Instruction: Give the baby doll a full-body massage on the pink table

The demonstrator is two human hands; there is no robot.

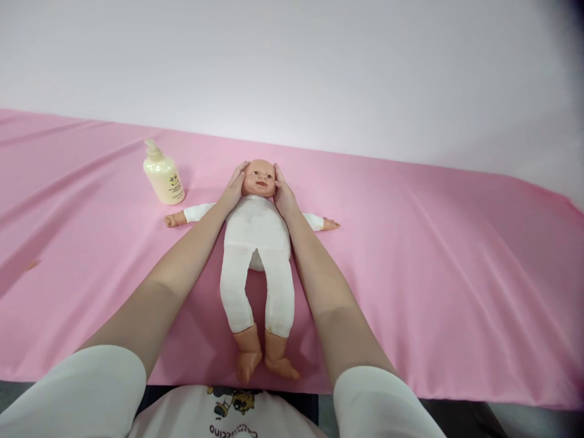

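A baby doll [257,228] with a white cloth body lies on its back, its head away from me and its bare feet towards me. My left hand [234,187] rests against the left side of the doll's head, fingers stretched along it. On the right side of the head lies my right hand [283,191], its fingers also extended. Both palms flank the head, touching it. The doll's arms spread outwards beneath my forearms.
A pale yellow pump bottle [164,177] stands beyond the doll's outstretched arm on the left. Pink cloth [410,274] with folds covers the table. Behind it rises a white wall [292,73]. The table's front edge is close to my body.
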